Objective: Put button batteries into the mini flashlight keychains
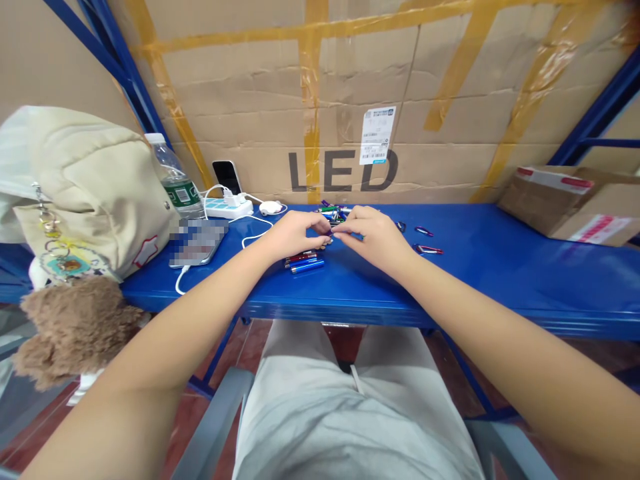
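Two bare hands meet at centre frame over a blue metal shelf [500, 267]; head view only.

- Left hand [295, 233]: comes in from lower left, fingers curled, thumb and forefinger pinched together at the tip.
- Right hand [375, 237]: comes in from lower right, fingers likewise closed in a pinch, fingertips almost touching those of the left.
- Small piece [334, 230]: clamped between the two pinches, just above the shelf surface at centre frame. Too small to make out its shape or colour.
- Short coloured tubes [306, 261]: red and blue, lying side by side on the shelf just below the left hand, not touched.
- Heap of coloured parts [333, 210]: just above the hands, against the foot of the cardboard.
- Clips [429, 250]: loose on the shelf right of the right hand, near but apart from it.

Surroundings:
- Large carton [450, 100] printed "LED" with a white label fills the upper frame behind the shelf.
- Smaller carton [575, 200] sits at the right edge.
- Left of centre: a phone [197, 243] lying flat with a white cable, a power strip [227, 207] above it, a second phone [227, 177] propped against the carton, a water bottle [175, 180].
- Far left: beige bag [90, 193] with a brown plush toy [75, 327] hanging below it.
- Bottom of frame: the person's grey-clad lap [350, 413].
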Motion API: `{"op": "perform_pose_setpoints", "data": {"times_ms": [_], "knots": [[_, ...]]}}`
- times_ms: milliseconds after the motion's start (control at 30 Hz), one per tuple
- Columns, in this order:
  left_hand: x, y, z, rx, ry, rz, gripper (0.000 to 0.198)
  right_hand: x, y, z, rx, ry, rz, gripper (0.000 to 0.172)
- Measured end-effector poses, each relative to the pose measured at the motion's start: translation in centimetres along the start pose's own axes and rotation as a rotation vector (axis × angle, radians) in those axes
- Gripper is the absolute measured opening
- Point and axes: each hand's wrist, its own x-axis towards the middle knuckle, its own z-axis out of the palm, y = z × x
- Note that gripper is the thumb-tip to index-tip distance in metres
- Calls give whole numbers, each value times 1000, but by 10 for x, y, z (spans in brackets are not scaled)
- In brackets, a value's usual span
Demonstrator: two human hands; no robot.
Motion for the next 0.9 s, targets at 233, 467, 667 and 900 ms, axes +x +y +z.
{"op": "perform_pose_setpoints", "data": {"times_ms": [233, 467, 667, 900], "knots": [[0, 1, -1, -13, 2, -45, 14, 1, 3, -11, 100, 29, 146, 17], [-1, 4, -3, -29, -15, -78, 16, -3, 40, -56, -18, -171, 484, 19], [-2, 2, -4, -45, -5, -69, 18, -10, 50, -72, -39, -592, 680, 21], [-2, 2, -4, -61, -98, 1, 16, -14, 54, -75, -149, -644, 761, 22]]}}
